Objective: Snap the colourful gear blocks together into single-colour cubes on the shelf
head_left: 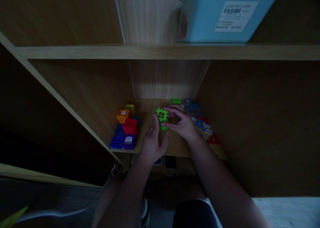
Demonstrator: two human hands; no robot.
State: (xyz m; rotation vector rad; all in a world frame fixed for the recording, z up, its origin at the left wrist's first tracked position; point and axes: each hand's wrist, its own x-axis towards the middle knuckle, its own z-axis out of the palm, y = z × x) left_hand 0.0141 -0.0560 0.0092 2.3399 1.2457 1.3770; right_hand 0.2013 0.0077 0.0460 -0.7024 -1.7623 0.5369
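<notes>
Between my two hands, over the lower shelf, is a bright green interlocking building block (162, 115) with notched edges and a window shape in its face. My left hand (153, 144) holds it from the left side, fingers along its edge and thumb lower down. From the right, my right hand (182, 122) grips it with fingers at its upper edge and thumb near its lower part. More green shows below the window face; whether it is a separate piece I cannot tell. Another green block (176, 101) lies near the back of the shelf.
Stacked at left are a red block (130, 126), an orange block (123, 115), a yellow block (130, 108) and purple blocks (128, 142). Loose blue and grey pieces (192, 107) lie along the right. A light blue bin (215, 18) stands on the upper shelf (160, 52).
</notes>
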